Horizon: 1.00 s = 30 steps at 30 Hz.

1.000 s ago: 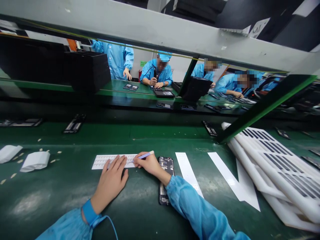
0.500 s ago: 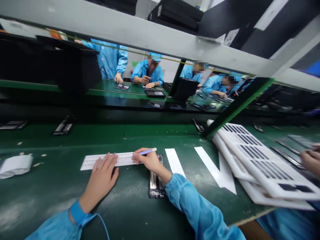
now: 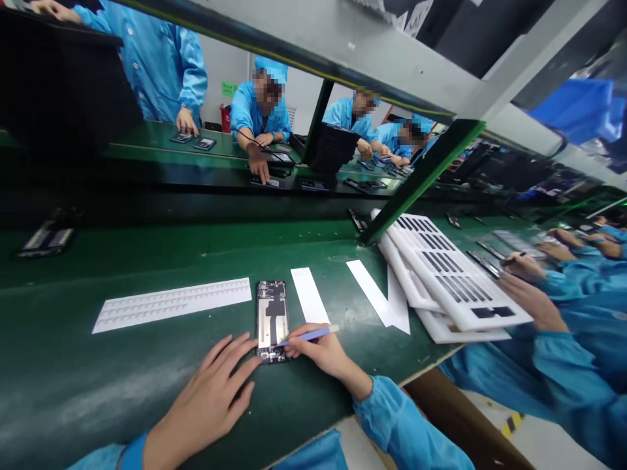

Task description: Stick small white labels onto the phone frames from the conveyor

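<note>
An opened phone (image 3: 272, 320), its inner parts bare, lies face up before me. My right hand (image 3: 318, 352) pinches a slim lavender pen-shaped tool (image 3: 316, 333) with a pale end; its tip is at the phone's lower part, and whether it touches I cannot tell. Fingers spread, my left hand (image 3: 210, 388) rests at the phone's lower left edge. A white label strip (image 3: 171, 303) with rows of small marks lies left of the phone. To its right is a second white strip (image 3: 309, 294), partly behind my right hand.
White foam trays (image 3: 465, 281) with dark slots are stacked at the right, by a slanting green post (image 3: 426, 176). A bent white strip (image 3: 372, 294) lies before them. Another phone (image 3: 49, 235) lies at the left. Co-workers in blue sit across and to the right.
My right hand has moved from the marked strip to the phone with the tool. My left hand has left the strip and come to the phone's edge. The view has shifted right.
</note>
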Available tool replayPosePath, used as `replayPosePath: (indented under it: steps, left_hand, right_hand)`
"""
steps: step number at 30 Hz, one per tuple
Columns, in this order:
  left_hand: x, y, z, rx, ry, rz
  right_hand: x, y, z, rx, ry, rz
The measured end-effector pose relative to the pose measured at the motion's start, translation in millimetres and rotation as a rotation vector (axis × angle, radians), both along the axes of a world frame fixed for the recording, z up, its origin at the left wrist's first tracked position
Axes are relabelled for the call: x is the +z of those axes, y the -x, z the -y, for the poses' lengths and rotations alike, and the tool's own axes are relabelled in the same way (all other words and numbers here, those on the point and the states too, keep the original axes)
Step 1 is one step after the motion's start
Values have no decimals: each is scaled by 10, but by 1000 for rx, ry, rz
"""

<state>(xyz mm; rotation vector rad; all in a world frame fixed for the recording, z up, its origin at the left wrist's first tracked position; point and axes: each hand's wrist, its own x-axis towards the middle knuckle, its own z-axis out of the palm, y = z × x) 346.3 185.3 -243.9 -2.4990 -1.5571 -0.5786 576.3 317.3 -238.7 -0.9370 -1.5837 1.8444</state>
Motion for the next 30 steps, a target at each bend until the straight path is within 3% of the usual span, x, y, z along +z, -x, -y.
replayPosePath:
  steps: [30]
  left_hand:
    - [-29,14,-20,44,82,28]
  right_hand:
    - [-87,-50,-31,100,31,-25]
